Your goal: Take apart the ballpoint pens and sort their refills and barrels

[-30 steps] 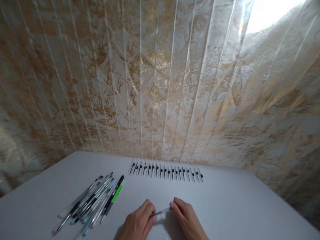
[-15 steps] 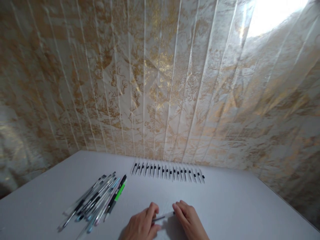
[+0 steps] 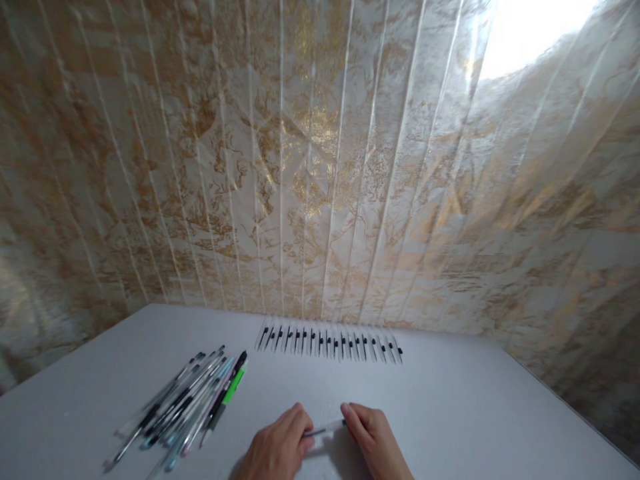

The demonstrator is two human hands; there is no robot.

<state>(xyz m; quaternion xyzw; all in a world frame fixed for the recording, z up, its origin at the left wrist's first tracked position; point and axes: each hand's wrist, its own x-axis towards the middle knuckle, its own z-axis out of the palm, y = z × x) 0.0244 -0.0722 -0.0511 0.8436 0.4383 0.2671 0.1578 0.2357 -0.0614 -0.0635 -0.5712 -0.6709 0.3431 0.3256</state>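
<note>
Between my two hands, just above the white table, is a thin pen refill [image 3: 330,427], partly clear and partly dark. My left hand [image 3: 279,443] is closed round its left end, where a dark length shows beside the fingers. At the other end, by a small black piece, my right hand [image 3: 373,437] pinches it between thumb and fingers. Both ends of the refill are hidden by the fingers. To the left of my hands lies a loose pile of pens [image 3: 173,407], several clear, black or pale blue, with one bright green pen [image 3: 233,387] on its right side.
Along the back of the white table [image 3: 465,407] runs a neat row of slim clear pieces with black parts [image 3: 327,342]. Behind the table hangs a shiny gold and white patterned curtain [image 3: 310,200]. The table's right edge slants down to the corner.
The whole view has shifted slightly, so the table things sit a little further left. My left fingers have closed in more around the refill; my right hand keeps its pinch.
</note>
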